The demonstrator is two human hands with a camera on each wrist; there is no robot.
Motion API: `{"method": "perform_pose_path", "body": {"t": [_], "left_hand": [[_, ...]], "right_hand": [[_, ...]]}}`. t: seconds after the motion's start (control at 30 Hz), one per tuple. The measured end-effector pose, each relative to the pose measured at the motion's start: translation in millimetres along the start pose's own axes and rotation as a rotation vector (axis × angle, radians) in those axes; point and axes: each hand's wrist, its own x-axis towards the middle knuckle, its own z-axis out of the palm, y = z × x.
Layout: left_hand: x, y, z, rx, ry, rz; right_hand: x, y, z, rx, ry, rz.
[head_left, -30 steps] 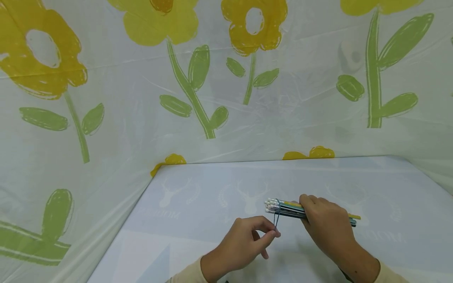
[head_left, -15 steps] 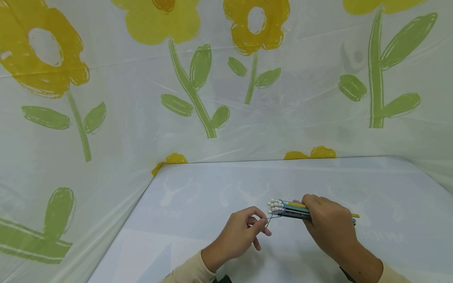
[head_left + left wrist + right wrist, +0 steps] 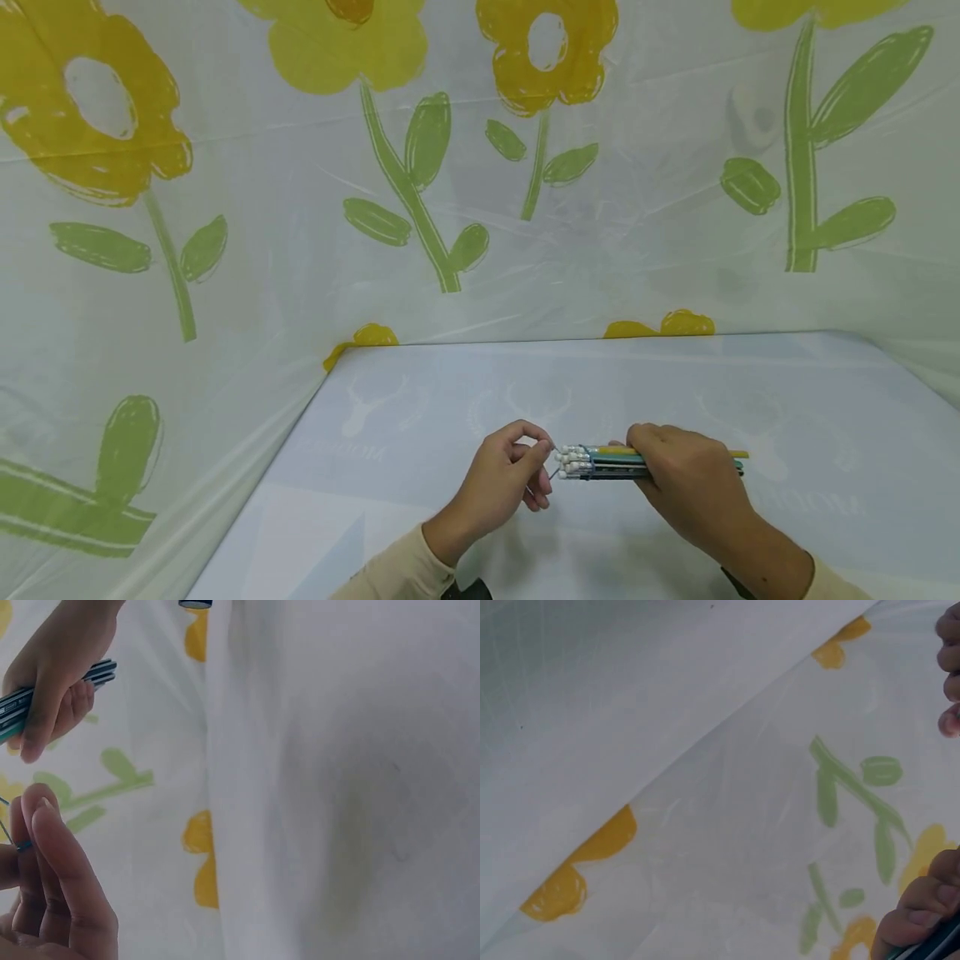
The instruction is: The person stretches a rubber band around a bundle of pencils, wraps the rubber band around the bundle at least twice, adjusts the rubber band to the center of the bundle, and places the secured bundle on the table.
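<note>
A bundle of pencils (image 3: 611, 465), mostly dark and teal with one yellow, lies level in the head view, white eraser ends to the left. My right hand (image 3: 693, 479) grips it around the middle. Thumb and forefinger of my left hand (image 3: 501, 479) pinch a thin blue rubber band (image 3: 24, 845), its strands spread just off the eraser ends. Part of the band also circles the bundle near those ends. Both hands are above the table. In the right wrist view only the curled fingers (image 3: 922, 907) of my right hand and a corner of the bundle show.
The pale table (image 3: 420, 458) carries faint deer-head prints. Behind it and on the left hangs a white curtain (image 3: 292, 208) with yellow flowers and green stems, meeting the table's back edge. A dark object (image 3: 471, 590) sits by the left sleeve.
The left hand has drawn the rubber band from below the bundle round to the front of the eraser ends, rising slightly leftward. The right hand's bundle has shifted a little left and levelled out.
</note>
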Motion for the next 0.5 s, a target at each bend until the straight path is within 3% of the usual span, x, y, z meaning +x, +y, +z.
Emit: {"method": "perform_pose_path", "body": {"t": [0.23,0.5], "left_hand": [[-4.5,12.0,0.2,0.025,-0.012,0.046],[-12.3,25.9,2.0,-0.005,-0.091,0.029]], "right_hand": [[-1.4,1.0,-1.0,0.016,-0.022,-0.073],[-3.6,2.4,1.7,0.072,-0.021,-0.122]]}}
